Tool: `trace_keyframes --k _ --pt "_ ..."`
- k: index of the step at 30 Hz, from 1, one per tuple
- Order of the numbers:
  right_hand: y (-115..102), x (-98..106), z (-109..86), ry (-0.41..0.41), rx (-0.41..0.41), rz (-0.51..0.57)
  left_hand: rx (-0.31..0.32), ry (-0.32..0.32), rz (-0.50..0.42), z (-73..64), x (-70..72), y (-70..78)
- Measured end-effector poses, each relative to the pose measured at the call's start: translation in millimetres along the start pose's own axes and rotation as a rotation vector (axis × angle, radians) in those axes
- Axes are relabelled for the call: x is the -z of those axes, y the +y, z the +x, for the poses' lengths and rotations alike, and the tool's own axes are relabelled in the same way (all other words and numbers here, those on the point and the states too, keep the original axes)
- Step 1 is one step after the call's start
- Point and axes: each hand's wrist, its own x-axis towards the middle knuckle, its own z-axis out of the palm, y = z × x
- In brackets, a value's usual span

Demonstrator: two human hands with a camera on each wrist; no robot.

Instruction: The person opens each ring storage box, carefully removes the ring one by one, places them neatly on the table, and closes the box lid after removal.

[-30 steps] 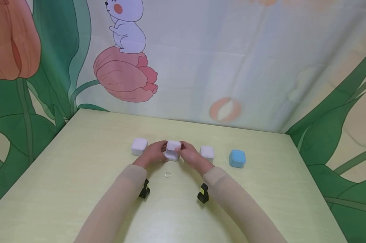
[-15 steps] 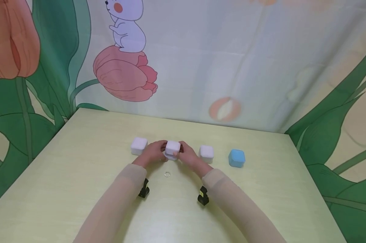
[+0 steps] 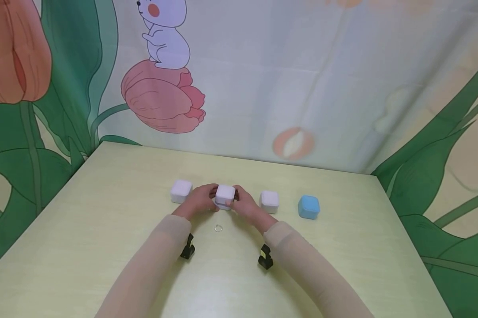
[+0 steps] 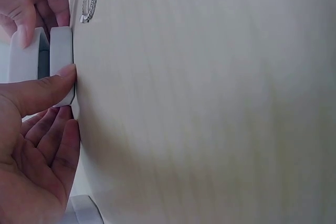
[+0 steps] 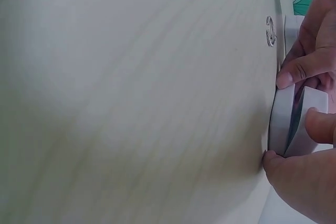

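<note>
A small pale pinkish-white ring box (image 3: 225,194) sits on the table between my hands. Its lid (image 4: 23,59) is tipped low over the base (image 4: 62,51), with a narrow dark gap showing in both wrist views. My left hand (image 3: 201,198) grips the base from the left, thumb along its front. From the right, my right hand (image 3: 246,202) holds the box, its thumb pressing the lid. A silvery ring (image 3: 218,228), set with small stones, lies on the tabletop in front of the box.
One pale box (image 3: 181,191) stands beside my left hand and another pale box (image 3: 269,202) beyond my right wrist. Farther right is a blue box (image 3: 309,207). A printed curtain (image 3: 239,88) hangs behind the table (image 3: 223,282).
The lid of the ring box has swung down from standing wide open to nearly closed, pushed by my right thumb. My left hand stays in place, and the ring has not moved.
</note>
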Motion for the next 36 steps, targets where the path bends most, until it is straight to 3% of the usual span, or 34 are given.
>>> trace_keyframes --k 11,30,36 --pt "-2.4 0.0 -2.1 0.015 -0.026 0.005 -0.014 0.002 0.037 1.1 -0.2 1.0" --pt "3.8 -3.7 -2.1 0.021 0.004 -0.024 -0.023 -0.010 0.048 -0.6 1.0 0.8" --pt "3.2 -3.1 -3.7 0.039 0.011 0.037 -0.025 -0.018 0.008 -0.6 -0.5 0.7"
